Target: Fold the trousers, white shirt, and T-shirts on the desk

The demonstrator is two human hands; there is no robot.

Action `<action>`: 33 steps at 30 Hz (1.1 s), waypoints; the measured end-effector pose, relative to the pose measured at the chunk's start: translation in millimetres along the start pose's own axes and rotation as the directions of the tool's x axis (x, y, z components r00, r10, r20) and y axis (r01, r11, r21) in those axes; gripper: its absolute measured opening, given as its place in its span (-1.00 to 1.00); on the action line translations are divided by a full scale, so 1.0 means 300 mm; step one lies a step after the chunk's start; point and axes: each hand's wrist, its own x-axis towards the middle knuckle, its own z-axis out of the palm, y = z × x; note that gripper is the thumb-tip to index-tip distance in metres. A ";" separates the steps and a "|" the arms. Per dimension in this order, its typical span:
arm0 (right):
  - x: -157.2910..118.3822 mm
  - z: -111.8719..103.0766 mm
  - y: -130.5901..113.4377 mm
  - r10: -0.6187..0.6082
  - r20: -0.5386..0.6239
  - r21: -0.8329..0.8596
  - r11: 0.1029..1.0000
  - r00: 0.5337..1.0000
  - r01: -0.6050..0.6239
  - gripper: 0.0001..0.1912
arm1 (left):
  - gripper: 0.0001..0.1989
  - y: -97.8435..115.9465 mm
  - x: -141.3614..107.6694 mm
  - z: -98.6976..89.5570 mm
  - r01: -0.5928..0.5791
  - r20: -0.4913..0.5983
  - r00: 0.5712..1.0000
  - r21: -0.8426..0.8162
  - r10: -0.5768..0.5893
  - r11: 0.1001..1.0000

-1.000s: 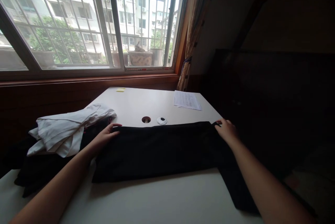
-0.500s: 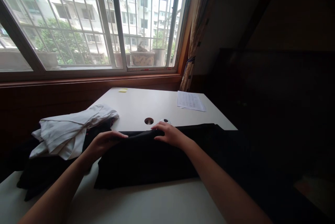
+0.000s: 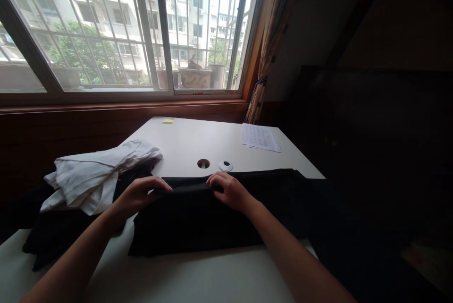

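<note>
A black garment [image 3: 198, 227], possibly trousers, lies stretched sideways across the white table [image 3: 191, 274], and its right part runs off into the dark. My left hand [image 3: 148, 189] pinches the far edge of the cloth near its left end. A short way to the right, my right hand [image 3: 228, 190] grips the same edge between thumb and fingers. Between the two hands the edge is lifted into a small fold. Which kind of garment it is, I cannot tell for certain.
Left of the garment sits a pile of clothes with a white garment [image 3: 102, 171] on top. Beyond the cloth are a round cable hole [image 3: 203, 164] and its white cover [image 3: 225, 165]. Papers [image 3: 261, 137] and yellow sticky notes [image 3: 168, 121] lie farther back, below a barred window.
My right hand has closed on the far edge and drawn it slightly toward me, uncovering the white cover. My left hand has hardly moved. The view has shifted a little.
</note>
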 end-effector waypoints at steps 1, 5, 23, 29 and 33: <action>-0.002 -0.002 -0.003 0.017 0.010 0.010 1.000 1.000 -0.017 -0.72 | -0.85 -0.001 -0.001 0.001 0.010 -0.011 1.000 -0.004 -0.010 1.000; 0.003 -0.024 -0.027 0.083 -0.007 0.052 0.995 0.997 -0.082 -0.78 | -0.78 0.001 -0.008 0.016 0.087 -0.127 0.987 -0.063 -0.094 0.994; 0.185 0.045 0.118 0.447 0.219 -0.030 0.891 0.867 -0.452 -0.80 | -0.50 -0.173 0.039 0.044 0.465 -0.358 0.849 0.158 -0.388 0.871; 0.175 0.060 0.115 0.430 0.205 -0.042 0.901 0.879 -0.431 -0.89 | -0.55 -0.161 0.047 0.028 0.475 -0.349 0.859 0.267 -0.375 0.839; 0.172 0.060 0.108 0.419 0.204 -0.048 0.907 0.885 -0.419 -0.93 | -0.52 -0.150 0.034 0.002 0.506 -0.308 0.851 0.258 -0.426 0.823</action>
